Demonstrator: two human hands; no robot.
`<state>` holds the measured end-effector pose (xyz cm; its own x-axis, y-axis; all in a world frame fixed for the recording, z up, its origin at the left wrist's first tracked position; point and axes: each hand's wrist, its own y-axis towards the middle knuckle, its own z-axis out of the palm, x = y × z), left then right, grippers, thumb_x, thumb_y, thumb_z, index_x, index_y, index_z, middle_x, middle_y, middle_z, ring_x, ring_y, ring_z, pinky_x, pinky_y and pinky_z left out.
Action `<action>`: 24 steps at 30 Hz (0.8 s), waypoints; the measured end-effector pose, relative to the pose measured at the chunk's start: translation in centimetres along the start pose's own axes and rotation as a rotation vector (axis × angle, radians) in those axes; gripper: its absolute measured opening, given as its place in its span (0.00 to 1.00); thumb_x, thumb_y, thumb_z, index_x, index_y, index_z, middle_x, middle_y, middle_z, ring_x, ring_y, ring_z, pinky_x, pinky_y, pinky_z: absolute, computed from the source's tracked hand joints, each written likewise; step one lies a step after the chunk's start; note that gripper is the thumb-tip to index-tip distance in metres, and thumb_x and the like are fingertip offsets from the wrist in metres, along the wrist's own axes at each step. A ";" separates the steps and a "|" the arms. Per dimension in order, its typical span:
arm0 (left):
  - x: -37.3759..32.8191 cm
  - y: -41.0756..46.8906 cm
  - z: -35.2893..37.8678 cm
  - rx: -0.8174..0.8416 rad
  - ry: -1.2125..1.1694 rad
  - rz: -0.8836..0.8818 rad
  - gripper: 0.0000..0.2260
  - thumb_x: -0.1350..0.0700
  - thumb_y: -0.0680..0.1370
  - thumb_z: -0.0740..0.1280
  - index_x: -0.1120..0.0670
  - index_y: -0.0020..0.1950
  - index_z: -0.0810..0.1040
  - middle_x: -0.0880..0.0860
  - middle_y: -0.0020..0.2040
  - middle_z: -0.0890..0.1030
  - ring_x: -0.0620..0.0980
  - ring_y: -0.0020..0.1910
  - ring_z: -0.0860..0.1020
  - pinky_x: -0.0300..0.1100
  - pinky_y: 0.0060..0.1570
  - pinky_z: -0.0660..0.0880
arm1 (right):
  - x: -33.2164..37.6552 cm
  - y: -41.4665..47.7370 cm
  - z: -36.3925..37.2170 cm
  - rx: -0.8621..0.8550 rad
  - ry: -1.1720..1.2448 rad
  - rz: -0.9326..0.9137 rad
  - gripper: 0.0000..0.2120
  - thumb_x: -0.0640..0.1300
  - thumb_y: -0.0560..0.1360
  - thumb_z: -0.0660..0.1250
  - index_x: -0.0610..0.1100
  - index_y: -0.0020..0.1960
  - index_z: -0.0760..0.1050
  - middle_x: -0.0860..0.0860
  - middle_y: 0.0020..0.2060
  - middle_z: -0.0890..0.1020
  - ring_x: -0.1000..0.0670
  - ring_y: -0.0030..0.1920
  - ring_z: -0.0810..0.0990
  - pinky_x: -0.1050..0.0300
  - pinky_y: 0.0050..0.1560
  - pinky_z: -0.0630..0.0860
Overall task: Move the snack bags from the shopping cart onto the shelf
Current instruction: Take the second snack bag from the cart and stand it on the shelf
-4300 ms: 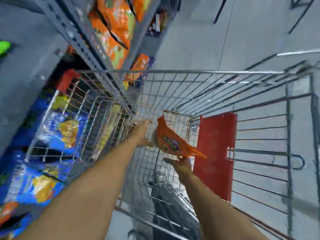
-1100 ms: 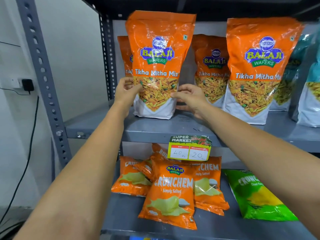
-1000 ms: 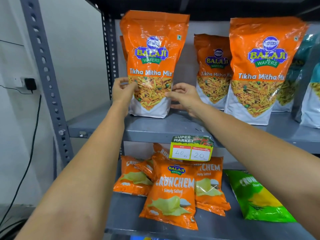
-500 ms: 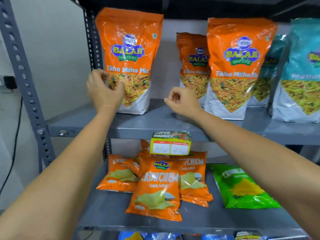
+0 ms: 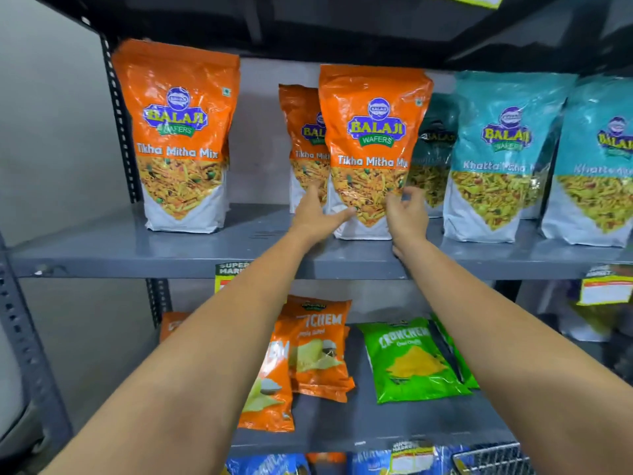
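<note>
Since half a second ago both hands have shifted right along the shelf [image 5: 137, 248], away from the leftmost orange bag [image 5: 181, 138] and onto the next front orange bag [image 5: 371, 149]. The left hand [image 5: 317, 217] lies with fingers apart, palm and thumb against that bag's lower left edge; the right hand [image 5: 407, 214] is half-curled at its lower right edge, and whether its grip clamps the bag cannot be told.

Nearest, below the forearms, the lower shelf [image 5: 376, 437] carries at least three orange Crunchem packets [image 5: 318, 347] and two green ones [image 5: 411, 358], all lying flat. A wire cart corner [image 5: 493, 461] shows at the bottom right.

At the hands, the bag between them stands upright on the shelf, long axis vertical, label facing the person. Three orange Tikha Mitha bags are visible: this one, one standing apart to the left of the left hand, and one behind [image 5: 301, 145]. To the right of the right hand stand two teal bags [image 5: 507, 152], with a darker one [image 5: 435, 149] behind.
</note>
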<state>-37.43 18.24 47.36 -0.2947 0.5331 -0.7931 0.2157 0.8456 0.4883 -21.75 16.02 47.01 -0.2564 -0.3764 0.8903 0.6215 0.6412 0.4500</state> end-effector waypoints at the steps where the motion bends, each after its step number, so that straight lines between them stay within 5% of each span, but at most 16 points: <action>1: 0.1 0.1 0.0 0.018 -0.023 -0.025 0.38 0.46 0.69 0.73 0.49 0.74 0.58 0.53 0.74 0.67 0.55 0.71 0.66 0.54 0.69 0.67 | -0.1 0.2 0.0 0.029 -0.006 -0.001 0.08 0.46 0.74 0.64 0.49 0.52 0.68 0.44 0.46 0.77 0.45 0.43 0.75 0.54 0.39 0.68; 7: 0.8 0.7 -1.0 -0.256 -0.275 -0.204 0.27 0.59 0.74 0.67 0.49 0.71 0.64 0.56 0.67 0.73 0.51 0.56 0.73 0.42 0.48 0.71 | -0.4 0.4 1.3 0.299 -0.103 -0.090 0.16 0.41 0.76 0.64 0.47 0.63 0.71 0.46 0.45 0.78 0.49 0.42 0.77 0.58 0.41 0.72; 18: 0.9 0.4 -0.9 -0.343 -0.259 -0.214 0.22 0.58 0.75 0.65 0.49 0.69 0.67 0.55 0.67 0.74 0.52 0.60 0.73 0.43 0.52 0.72 | -0.7 0.5 1.8 0.330 -0.152 -0.171 0.17 0.40 0.76 0.65 0.44 0.64 0.70 0.55 0.38 0.75 0.54 0.39 0.77 0.70 0.35 0.73; 21: 0.5 -0.1 -0.6 -0.396 -0.120 -0.211 0.27 0.54 0.73 0.67 0.51 0.71 0.63 0.58 0.68 0.70 0.58 0.64 0.71 0.48 0.56 0.71 | -0.3 -0.1 1.6 0.345 -0.352 -0.264 0.20 0.46 0.76 0.66 0.41 0.66 0.68 0.43 0.53 0.77 0.45 0.52 0.78 0.59 0.51 0.72; 24: -0.4 -1.3 -2.0 -0.461 0.394 -0.071 0.36 0.45 0.74 0.65 0.52 0.76 0.52 0.61 0.76 0.57 0.61 0.74 0.59 0.56 0.69 0.62 | 1.5 -0.7 0.9 0.283 -0.795 -0.631 0.29 0.56 0.76 0.62 0.39 0.69 0.64 0.38 0.67 0.70 0.37 0.65 0.70 0.43 0.63 0.69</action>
<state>-39.41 17.03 47.74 -0.6349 0.3702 -0.6781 -0.2168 0.7571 0.6163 -23.19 15.60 48.14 -0.9486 -0.2151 0.2322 0.0369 0.6533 0.7562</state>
